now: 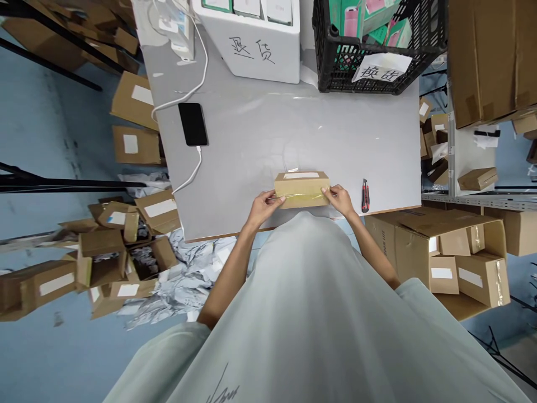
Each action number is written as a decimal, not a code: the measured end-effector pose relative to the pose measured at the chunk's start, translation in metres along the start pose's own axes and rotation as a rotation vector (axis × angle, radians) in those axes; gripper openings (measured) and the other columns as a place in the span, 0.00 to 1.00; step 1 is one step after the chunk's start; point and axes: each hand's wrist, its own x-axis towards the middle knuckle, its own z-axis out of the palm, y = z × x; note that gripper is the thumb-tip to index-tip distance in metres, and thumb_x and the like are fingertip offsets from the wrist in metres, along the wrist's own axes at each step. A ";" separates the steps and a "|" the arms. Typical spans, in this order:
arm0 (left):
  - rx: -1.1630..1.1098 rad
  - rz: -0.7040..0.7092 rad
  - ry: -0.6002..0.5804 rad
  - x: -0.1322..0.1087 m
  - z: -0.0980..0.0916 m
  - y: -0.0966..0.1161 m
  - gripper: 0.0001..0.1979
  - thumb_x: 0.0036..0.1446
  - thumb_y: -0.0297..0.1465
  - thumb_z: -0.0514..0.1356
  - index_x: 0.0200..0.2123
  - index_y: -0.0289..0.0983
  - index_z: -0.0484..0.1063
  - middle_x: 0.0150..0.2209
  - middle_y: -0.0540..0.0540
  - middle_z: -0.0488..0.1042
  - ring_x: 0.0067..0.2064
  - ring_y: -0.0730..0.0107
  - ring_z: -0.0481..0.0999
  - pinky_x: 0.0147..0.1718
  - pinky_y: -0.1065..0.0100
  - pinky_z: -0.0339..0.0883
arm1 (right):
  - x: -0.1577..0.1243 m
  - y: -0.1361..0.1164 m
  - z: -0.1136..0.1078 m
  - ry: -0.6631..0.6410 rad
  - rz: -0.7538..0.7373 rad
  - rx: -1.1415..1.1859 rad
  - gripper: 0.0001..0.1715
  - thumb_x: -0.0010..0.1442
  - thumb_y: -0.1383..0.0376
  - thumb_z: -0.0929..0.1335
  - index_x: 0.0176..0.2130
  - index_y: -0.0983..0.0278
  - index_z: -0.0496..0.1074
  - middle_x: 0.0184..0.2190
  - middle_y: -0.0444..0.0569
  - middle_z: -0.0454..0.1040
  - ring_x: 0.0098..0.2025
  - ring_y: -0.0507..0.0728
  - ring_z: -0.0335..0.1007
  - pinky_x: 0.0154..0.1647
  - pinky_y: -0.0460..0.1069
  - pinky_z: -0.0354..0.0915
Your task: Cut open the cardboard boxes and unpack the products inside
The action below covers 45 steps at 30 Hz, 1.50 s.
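A small brown cardboard box (302,183) stands at the near edge of the grey table, with a white label on top and yellowish tape along the side facing me. My left hand (265,207) grips its left end, thumb on the taped side. At the right end, my right hand (339,199) holds the box with thumb and fingers. The fingers behind the box are partly hidden. To the right of my right hand lies a red and black box cutter (365,195).
A white bin (264,53) and a black crate (335,61) of green and pink packages stand at the table's back. A phone (193,124) with a white cable lies left. A large carton (403,224) holding boxes sits right; opened boxes and crumpled paper (188,274) lie left.
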 end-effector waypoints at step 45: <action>-0.127 -0.058 -0.131 -0.032 0.018 -0.005 0.43 0.52 0.52 0.77 0.68 0.41 0.77 0.66 0.37 0.81 0.66 0.44 0.79 0.66 0.48 0.75 | -0.037 0.020 0.025 -0.032 0.125 0.336 0.47 0.60 0.33 0.76 0.65 0.59 0.81 0.57 0.55 0.84 0.57 0.68 0.81 0.64 0.62 0.78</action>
